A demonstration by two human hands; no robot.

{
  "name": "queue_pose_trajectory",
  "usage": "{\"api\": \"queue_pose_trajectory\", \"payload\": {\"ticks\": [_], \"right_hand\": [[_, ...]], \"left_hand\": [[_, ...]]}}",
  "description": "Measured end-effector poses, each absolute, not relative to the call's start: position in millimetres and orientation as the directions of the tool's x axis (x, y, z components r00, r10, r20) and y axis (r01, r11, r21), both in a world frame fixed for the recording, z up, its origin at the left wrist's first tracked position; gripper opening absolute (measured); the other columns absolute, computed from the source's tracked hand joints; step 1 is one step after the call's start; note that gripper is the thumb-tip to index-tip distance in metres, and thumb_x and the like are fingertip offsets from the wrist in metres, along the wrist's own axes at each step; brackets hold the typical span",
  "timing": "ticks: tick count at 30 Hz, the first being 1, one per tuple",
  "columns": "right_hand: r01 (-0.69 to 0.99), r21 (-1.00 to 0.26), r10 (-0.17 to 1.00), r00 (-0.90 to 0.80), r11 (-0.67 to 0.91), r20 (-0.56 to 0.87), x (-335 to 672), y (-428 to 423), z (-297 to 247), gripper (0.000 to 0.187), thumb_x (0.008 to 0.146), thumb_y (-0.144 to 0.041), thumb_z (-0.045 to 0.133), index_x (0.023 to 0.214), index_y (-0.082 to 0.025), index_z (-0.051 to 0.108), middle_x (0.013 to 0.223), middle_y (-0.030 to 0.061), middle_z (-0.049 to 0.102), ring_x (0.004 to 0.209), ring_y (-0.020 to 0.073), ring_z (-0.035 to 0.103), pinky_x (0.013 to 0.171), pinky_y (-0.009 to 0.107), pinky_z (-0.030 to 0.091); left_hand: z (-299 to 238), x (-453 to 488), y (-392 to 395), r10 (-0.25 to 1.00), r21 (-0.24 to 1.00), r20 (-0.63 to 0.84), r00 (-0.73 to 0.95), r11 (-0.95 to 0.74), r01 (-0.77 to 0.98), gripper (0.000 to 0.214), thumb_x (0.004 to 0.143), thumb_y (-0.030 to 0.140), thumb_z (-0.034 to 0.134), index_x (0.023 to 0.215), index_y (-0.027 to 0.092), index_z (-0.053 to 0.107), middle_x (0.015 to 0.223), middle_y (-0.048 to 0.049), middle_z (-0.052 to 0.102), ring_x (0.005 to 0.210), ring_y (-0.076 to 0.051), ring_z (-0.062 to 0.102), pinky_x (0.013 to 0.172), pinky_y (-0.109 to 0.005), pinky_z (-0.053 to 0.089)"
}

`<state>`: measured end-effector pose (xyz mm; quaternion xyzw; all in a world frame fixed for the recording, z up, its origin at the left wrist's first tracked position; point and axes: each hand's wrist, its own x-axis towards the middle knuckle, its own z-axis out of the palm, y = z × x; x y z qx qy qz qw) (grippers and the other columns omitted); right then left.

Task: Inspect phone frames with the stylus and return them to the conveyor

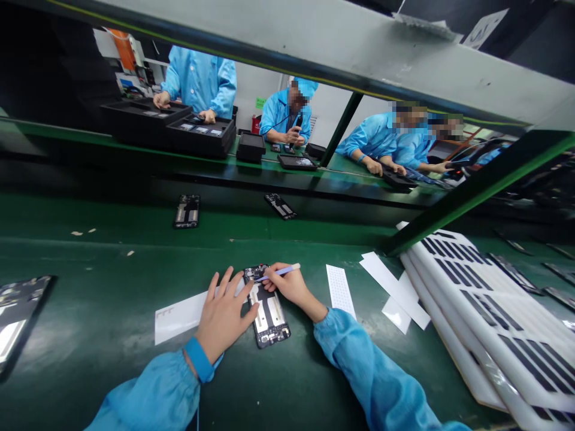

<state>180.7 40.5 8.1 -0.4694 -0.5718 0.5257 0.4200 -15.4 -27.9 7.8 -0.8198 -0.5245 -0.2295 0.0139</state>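
Observation:
An opened phone body (269, 317) with bare dark and silver insides lies on the green bench in front of me. My left hand (226, 317), wearing a blue wrist strap (199, 359), rests with fingers spread across a white label sheet (176, 318) and beside the phone's left edge; its thumb reaches over that edge. Pinched in my right hand (290, 286) is a slim lilac stick (286, 271) with a pale end. Its lower tip is near the phone's upper part, partly hidden by my fingers; whether it touches cannot be told.
White sheets (340, 290) and paper strips (395, 287) lie to the right, beside stacked white trays (485, 317) with dark slots. Other phone bodies sit ahead (187, 211) and far left (20, 317). A green post (471, 194) slants at right. Co-workers in blue work beyond.

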Motion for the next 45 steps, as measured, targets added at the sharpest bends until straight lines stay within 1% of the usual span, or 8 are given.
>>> {"api": "queue_pose_trajectory", "payload": {"ticks": [6,9,12,15,21,27,35,45], "right_hand": [[0.285,-0.932,0.942,0.182,0.224,0.282,178,33,30,0.032,0.087,-0.047,0.053,0.072,-0.020,0.062,0.055,0.0027,0.064,0.049,0.0184,0.063,0.048,0.027,0.049],[0.116,-0.961,0.941,0.205,0.252,0.271,172,33,60,0.040,0.089,-0.053,0.046,0.090,-0.018,0.065,0.062,0.0047,0.068,0.056,0.0210,0.067,0.054,0.030,0.054],[-0.194,-0.975,0.993,0.063,0.107,0.096,151,34,87,0.052,0.088,-0.061,0.040,0.097,-0.016,0.064,0.076,0.0102,0.073,0.070,0.0242,0.073,0.063,0.035,0.059],[-0.292,-0.954,0.990,-0.140,-0.070,-0.030,114,28,90,0.047,0.078,-0.063,0.059,0.085,-0.017,0.063,0.078,0.0108,0.074,0.072,0.0242,0.073,0.063,0.033,0.060],[-0.138,-0.979,0.930,-0.356,-0.150,-0.092,37,11,37,0.036,0.062,-0.041,0.083,0.077,-0.018,0.060,0.054,-0.0024,0.064,0.044,0.0127,0.060,0.046,0.022,0.051],[-0.003,-0.983,0.851,-0.502,-0.181,-0.155,23,12,10,0.036,0.064,-0.044,0.081,0.078,-0.012,0.071,0.064,0.0049,0.071,0.060,0.0159,0.069,0.061,0.025,0.056],[0.069,-0.980,0.829,-0.524,-0.185,-0.194,23,12,15,0.017,0.065,-0.027,0.074,0.073,-0.013,0.070,0.059,0.0016,0.068,0.053,0.0137,0.064,0.055,0.024,0.052],[0.063,-0.981,0.818,-0.544,-0.184,-0.188,21,15,11,0.017,0.065,-0.026,0.074,0.075,-0.013,0.073,0.060,0.0016,0.068,0.052,0.0121,0.061,0.054,0.022,0.049]], "left_hand": [[13,-12,-34,0.848,0.204,0.417,0.328,-0.439,0.875,0.043,0.092,0.044,0.049,0.128,0.022,0.058,0.146,-0.0107,0.045,0.140,-0.034,0.031,0.114,-0.057,0.027],[18,-14,-43,0.842,0.189,0.436,0.317,-0.430,0.883,0.053,0.092,0.044,0.050,0.137,0.016,0.048,0.146,-0.0141,0.043,0.141,-0.034,0.029,0.114,-0.055,0.027],[24,-30,-57,0.824,0.173,0.464,0.325,-0.444,0.879,0.053,0.092,0.043,0.051,0.139,0.020,0.044,0.145,-0.0108,0.043,0.141,-0.031,0.029,0.116,-0.052,0.026],[25,-69,-73,0.820,0.174,0.503,0.273,-0.406,0.897,0.042,0.092,0.036,0.049,0.132,0.020,0.049,0.139,-0.0115,0.048,0.138,-0.029,0.034,0.116,-0.052,0.025],[8,-155,-84,0.845,0.205,0.525,0.103,-0.243,0.948,0.035,0.091,0.034,0.049,0.121,0.017,0.051,0.124,-0.0159,0.053,0.126,-0.034,0.044,0.106,-0.057,0.034],[2,-164,-84,0.891,0.195,0.420,0.174,-0.276,0.941,0.038,0.089,0.036,0.051,0.123,0.019,0.052,0.130,-0.0122,0.053,0.130,-0.032,0.043,0.108,-0.052,0.036],[2,-163,-85,0.916,0.224,0.358,0.180,-0.271,0.936,0.035,0.091,0.037,0.050,0.121,0.021,0.056,0.131,-0.0117,0.053,0.129,-0.032,0.045,0.106,-0.050,0.040],[5,-162,-85,0.916,0.214,0.351,0.191,-0.277,0.937,0.035,0.091,0.036,0.048,0.121,0.020,0.056,0.130,-0.0125,0.053,0.128,-0.033,0.045,0.104,-0.052,0.041]]}}
